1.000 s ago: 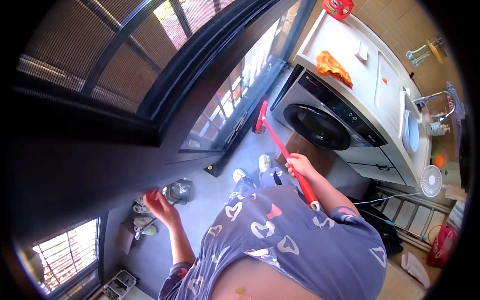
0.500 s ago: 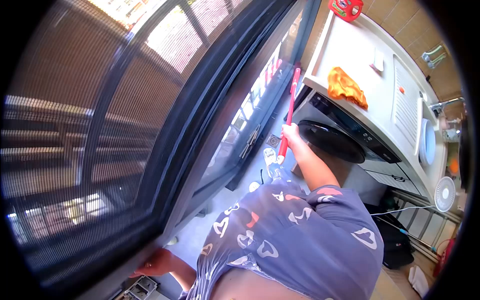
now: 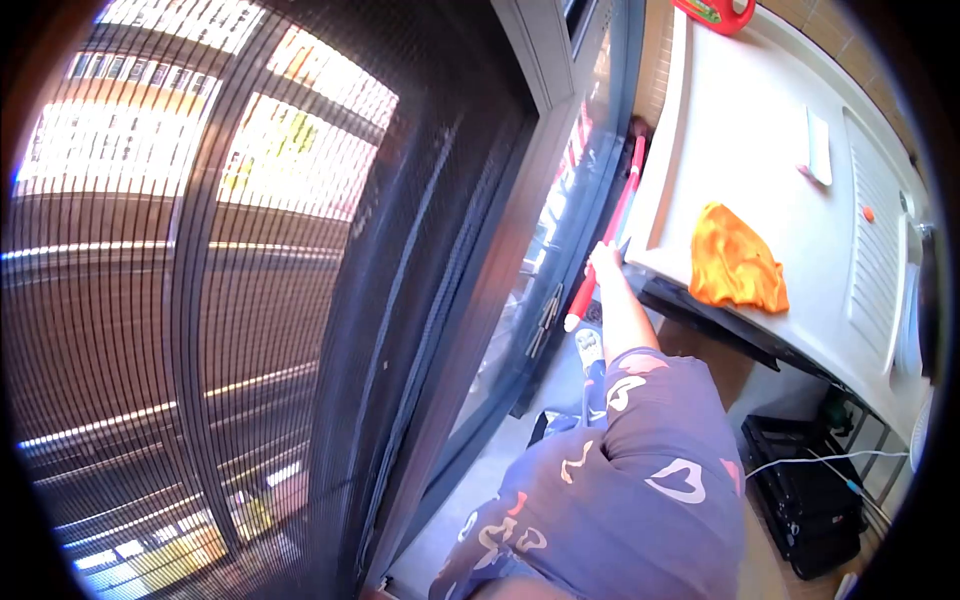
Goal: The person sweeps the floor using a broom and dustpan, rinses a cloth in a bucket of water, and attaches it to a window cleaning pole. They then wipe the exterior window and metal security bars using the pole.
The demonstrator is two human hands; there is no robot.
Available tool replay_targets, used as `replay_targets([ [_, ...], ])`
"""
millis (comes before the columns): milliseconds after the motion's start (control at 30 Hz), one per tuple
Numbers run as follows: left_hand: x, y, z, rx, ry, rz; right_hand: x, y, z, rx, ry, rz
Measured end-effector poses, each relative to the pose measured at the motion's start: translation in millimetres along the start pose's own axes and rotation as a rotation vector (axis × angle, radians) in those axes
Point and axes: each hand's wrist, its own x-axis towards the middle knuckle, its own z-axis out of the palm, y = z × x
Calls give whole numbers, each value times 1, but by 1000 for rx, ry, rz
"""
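Observation:
My right hand (image 3: 605,262) is wrapped round a red pole (image 3: 622,203) with a pale end cap. The pole points away into the narrow gap between the window frame (image 3: 530,190) and the white countertop (image 3: 760,90); its far end is hard to make out there. My left hand is out of view. A large screened panel (image 3: 270,240) in a dark frame fills the left side. An orange cloth (image 3: 735,262) lies crumpled on the counter's near edge, to the right of my right hand.
On the counter are a red bottle (image 3: 722,12), a small white item (image 3: 815,148) and a ribbed drainboard (image 3: 875,230). A black bag (image 3: 800,500) lies on the floor at the lower right, near a white cable (image 3: 820,458). My shoe (image 3: 589,346) is below the pole.
The view has shifted closer to the screened panel and counter. My right hand has carried the pole forward into the gap beside the counter. My left hand has dropped out of view.

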Motion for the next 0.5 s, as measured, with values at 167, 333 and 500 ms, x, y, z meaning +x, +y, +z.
replay_targets([
  [167, 0, -8, 0, 33, -15, -16, 5, 14, -33, -447, -4, 80],
  [333, 12, -13, -17, 33, -37, -8, -46, 42, -79, -721, -21, 212],
  [500, 33, -18, -44, -1, -69, -4, -116, 53, -155, -677, -256, 220],
])
